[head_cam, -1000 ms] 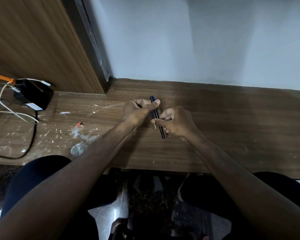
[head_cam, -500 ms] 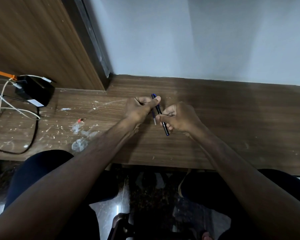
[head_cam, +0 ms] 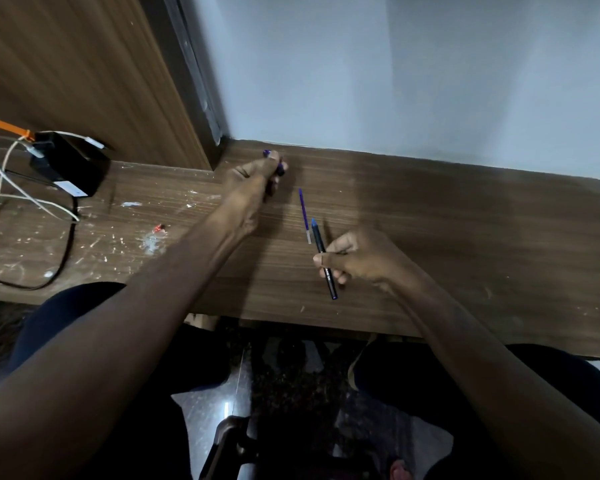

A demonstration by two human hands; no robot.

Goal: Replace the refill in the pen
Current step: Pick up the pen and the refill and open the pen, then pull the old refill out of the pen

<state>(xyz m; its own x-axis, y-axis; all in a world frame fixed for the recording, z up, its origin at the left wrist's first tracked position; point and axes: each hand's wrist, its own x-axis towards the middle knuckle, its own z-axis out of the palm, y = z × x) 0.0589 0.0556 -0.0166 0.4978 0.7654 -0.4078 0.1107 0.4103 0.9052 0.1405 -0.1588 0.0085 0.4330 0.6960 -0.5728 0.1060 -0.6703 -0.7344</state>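
Gripping pen barrel in right hand, refill on desk, left hand closed on cap (blurred).

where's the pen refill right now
In the head view, the refill lies loose on the wooden desk, between the hands, just left of the pen barrel held in the right hand.

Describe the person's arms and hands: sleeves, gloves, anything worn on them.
Both arms are bare from the bottom edge of the picture up to the fingers: no sleeves show. The left hand and the right hand wear no gloves. No watch, band or ring shows on either wrist or on the visible fingers. No markings or bandages show on the forearms.
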